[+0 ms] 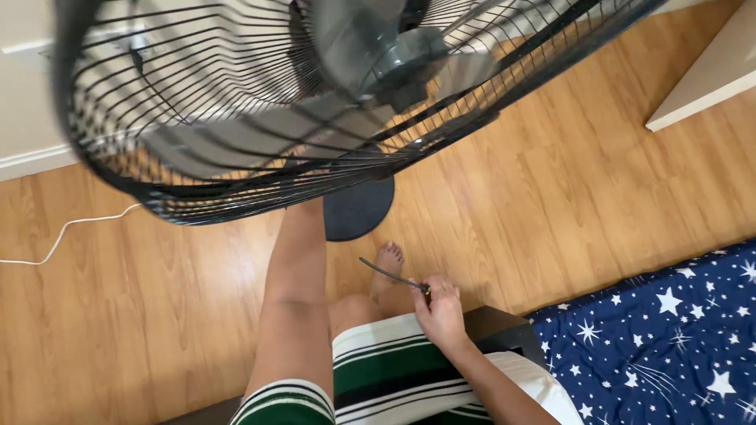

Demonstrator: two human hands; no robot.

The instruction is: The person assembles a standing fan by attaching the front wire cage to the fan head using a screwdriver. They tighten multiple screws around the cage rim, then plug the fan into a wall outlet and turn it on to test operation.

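A standing fan with a black wire cage [236, 181] and grey blades [260, 134] fills the top of the view, very close to the camera. Its round dark base [358, 208] rests on the wooden floor below. My right hand [441, 311] is closed around the handle end of a thin dark tool [390, 274], like a small screwdriver, whose shaft points up and left toward the base. The hand hovers over my knee, near my bare foot [390, 256]. One bare leg [295, 291] stretches forward under the cage. My left hand does not show.
I wear green and white striped shorts [386, 378] and sit on a dark seat [500, 327]. A white cord [63, 232] trails across the floor at left. Blue star-patterned bedding [669, 338] lies at right, and white furniture [709, 71] stands at top right.
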